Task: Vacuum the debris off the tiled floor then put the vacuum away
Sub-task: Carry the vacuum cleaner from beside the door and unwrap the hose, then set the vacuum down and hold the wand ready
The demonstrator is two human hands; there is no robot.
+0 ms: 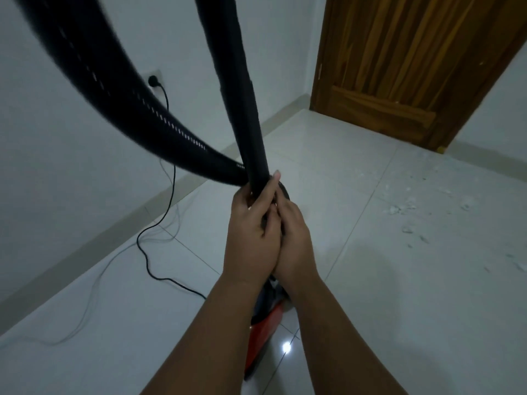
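A black ribbed vacuum hose point(108, 89) loops from the upper left down to the centre, where it meets a black rigid tube point(239, 98) rising to the top edge. My left hand point(252, 238) and my right hand point(293, 240) are both clasped around the lower end of the tube and hose joint, pressed side by side. Below my forearms a red and black vacuum body point(263, 334) stands on the white tiled floor point(399, 309), mostly hidden by my arms. Pale debris point(405, 212) is scattered over the tiles at the right.
A black power cord point(159, 252) runs from a plug in a wall socket point(154, 79) down across the floor to the vacuum. A closed wooden door point(405, 58) fills the upper right. White walls with a grey skirting board point(85, 246) border the floor on the left.
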